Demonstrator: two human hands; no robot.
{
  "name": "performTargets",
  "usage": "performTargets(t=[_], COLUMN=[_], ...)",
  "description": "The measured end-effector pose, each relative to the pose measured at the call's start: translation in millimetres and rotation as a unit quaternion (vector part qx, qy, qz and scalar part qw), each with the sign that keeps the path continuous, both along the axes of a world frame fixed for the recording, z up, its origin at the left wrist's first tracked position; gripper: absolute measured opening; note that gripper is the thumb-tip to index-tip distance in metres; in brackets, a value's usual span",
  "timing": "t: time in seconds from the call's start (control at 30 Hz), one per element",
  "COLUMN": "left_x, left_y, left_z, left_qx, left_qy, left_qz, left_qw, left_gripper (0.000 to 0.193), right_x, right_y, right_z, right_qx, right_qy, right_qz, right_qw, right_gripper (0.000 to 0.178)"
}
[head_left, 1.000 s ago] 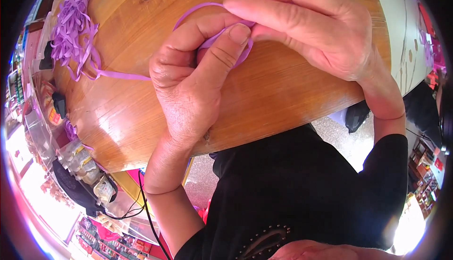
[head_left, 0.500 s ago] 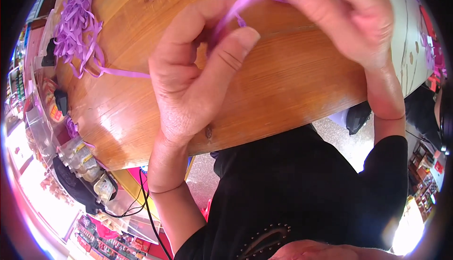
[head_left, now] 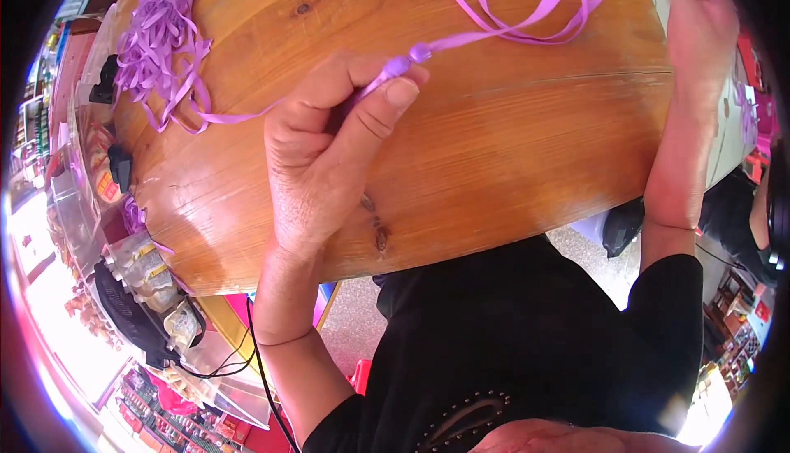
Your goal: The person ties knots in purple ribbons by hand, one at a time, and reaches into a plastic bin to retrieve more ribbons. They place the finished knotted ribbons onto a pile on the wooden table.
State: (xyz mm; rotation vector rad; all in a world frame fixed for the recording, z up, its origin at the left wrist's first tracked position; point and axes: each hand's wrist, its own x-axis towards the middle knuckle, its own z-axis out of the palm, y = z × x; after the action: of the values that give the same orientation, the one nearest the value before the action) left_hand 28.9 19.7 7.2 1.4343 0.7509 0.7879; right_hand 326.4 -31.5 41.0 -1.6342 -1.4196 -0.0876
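A purple ribbon [head_left: 485, 35] is pinched between the thumb and fingers of my left hand [head_left: 317, 144], above the wooden table. Two small knots [head_left: 408, 60] in it stand out just past my fingertips. Beyond the knots the ribbon spreads into loops that leave the top edge of the view. Its other side trails from under my left hand to a loose heap of purple ribbon [head_left: 163, 37] at the far left. My right hand [head_left: 699, 29] is raised at the upper right, blurred and partly cut off, so what its fingers hold does not show.
The wooden table [head_left: 510, 148] has a curved-looking near edge close to my body. Along its left side are small black objects [head_left: 120, 168], clear plastic packets [head_left: 141, 270] and a black cable [head_left: 257, 362]. A pale surface [head_left: 717, 144] adjoins it at the right.
My right hand has drawn away from my left, up and to the right. Two knots now show at my left fingertips, with ribbon loops spread beyond them. My left hand keeps its pinch.
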Motion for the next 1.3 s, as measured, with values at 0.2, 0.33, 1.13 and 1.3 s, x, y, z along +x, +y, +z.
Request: performTargets(t=[0.2, 0.33, 1.13, 1.3], left_x=[-2.1, 2.2, -128.0, -151.8], left_y=[-12.8, -21.7, 16.4, 14.6], left_z=[3.5, 5.1, 40.0, 35.5], left_qx=[-0.085, -0.091, 0.416, 0.356], left_qy=[-0.018, -0.031, 0.217, 0.169], left_qz=[0.016, -0.001, 0.101, 0.14], left_qw=[0.996, 0.995, 0.877, 0.908], left_gripper=[0.017, 0.019, 0.017, 0.017], right_x=[-77.0, -92.7, 3.6, 53.3], right_y=[2.6, 4.7, -34.5, -44.7], right_z=[1.6, -34.0, -7.2, -18.0], right_qx=[0.007, 0.08, -0.005, 0.058], right_qy=[-0.141, -0.131, 0.125, 0.241], right_qz=[0.259, 0.352, 0.257, 0.207], right_qw=[0.955, 0.923, 0.958, 0.947], right_gripper=[0.033, 0.043, 0.019, 0.024])
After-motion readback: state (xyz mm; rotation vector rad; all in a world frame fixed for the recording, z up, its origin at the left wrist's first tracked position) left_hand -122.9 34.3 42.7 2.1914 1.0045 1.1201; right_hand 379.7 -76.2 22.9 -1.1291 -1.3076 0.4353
